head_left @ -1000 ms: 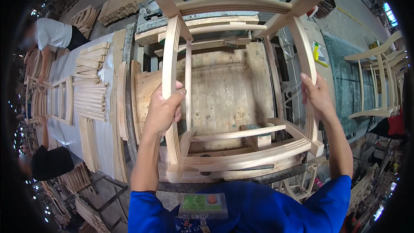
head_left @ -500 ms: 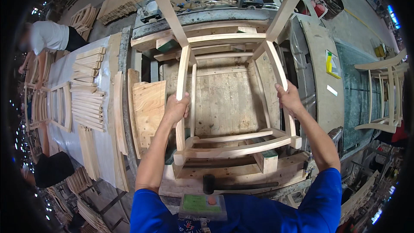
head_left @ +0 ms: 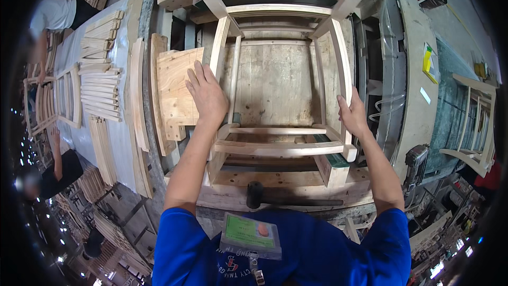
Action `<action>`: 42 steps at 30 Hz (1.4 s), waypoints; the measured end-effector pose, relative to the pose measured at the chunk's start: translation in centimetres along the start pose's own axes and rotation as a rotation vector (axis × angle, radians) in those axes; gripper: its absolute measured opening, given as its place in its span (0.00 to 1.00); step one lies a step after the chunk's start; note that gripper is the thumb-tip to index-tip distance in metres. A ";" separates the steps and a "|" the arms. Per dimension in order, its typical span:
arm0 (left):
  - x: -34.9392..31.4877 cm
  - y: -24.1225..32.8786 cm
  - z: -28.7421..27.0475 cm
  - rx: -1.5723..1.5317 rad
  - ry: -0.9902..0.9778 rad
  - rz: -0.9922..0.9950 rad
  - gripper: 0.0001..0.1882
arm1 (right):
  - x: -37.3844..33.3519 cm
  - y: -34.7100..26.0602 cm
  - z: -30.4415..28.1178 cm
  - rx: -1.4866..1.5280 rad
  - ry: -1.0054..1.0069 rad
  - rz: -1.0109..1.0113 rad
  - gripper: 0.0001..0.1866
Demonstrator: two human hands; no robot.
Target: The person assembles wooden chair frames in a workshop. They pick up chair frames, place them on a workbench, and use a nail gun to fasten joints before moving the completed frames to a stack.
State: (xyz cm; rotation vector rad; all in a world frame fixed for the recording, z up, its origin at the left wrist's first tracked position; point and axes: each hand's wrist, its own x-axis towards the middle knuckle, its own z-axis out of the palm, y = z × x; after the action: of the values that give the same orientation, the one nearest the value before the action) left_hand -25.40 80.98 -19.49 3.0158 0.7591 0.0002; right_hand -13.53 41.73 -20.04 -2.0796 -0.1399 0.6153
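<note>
An unfinished pale wooden chair frame (head_left: 280, 150) stands in front of me, its seat rails toward me and its two back posts leaning away at the top. My left hand (head_left: 209, 95) lies against the outside of the left seat rail, its fingers stretched out and spread. On the opposite side, my right hand (head_left: 353, 115) grips the right seat rail, thumb on the inner side and fingers partly hidden behind the wood. A black mallet (head_left: 255, 195) lies on the near bench beam (head_left: 296, 181), close to my body.
A plywood piece (head_left: 180, 85) sits left of the frame. Further left, a table bears stacked wooden slats (head_left: 100, 95), where other people work. At right are a yellow-edged item (head_left: 429, 63), a nail-gun-like tool (head_left: 416, 161) and another chair frame (head_left: 473, 122). Green-topped blocks (head_left: 333, 165) stand below.
My left hand has loosened from its grip on the left rail, and its fingers are now spread. My right hand keeps its hold. The whole view has shifted, with the bench appearing higher.
</note>
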 end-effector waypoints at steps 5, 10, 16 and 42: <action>2.2 -1.7 -0.2 -0.147 -0.027 0.037 0.39 | 1.7 -2.2 1.0 0.068 0.004 0.059 0.25; -0.2 -2.4 0.3 -0.148 -0.052 0.007 0.42 | 1.0 -0.3 2.0 -0.076 0.042 -0.010 0.28; -1.7 -3.2 0.7 -0.073 -0.077 0.000 0.47 | -0.2 -1.0 3.0 0.026 -0.020 0.202 0.20; -0.8 -1.3 -0.1 0.046 -0.100 -0.191 0.48 | -2.3 1.2 -0.9 -0.053 0.061 0.057 0.38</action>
State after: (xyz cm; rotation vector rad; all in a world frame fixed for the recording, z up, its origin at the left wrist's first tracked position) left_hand -26.73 81.80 -19.38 2.9447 1.0461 -0.1740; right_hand -15.27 39.61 -19.72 -2.1580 -0.0627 0.5875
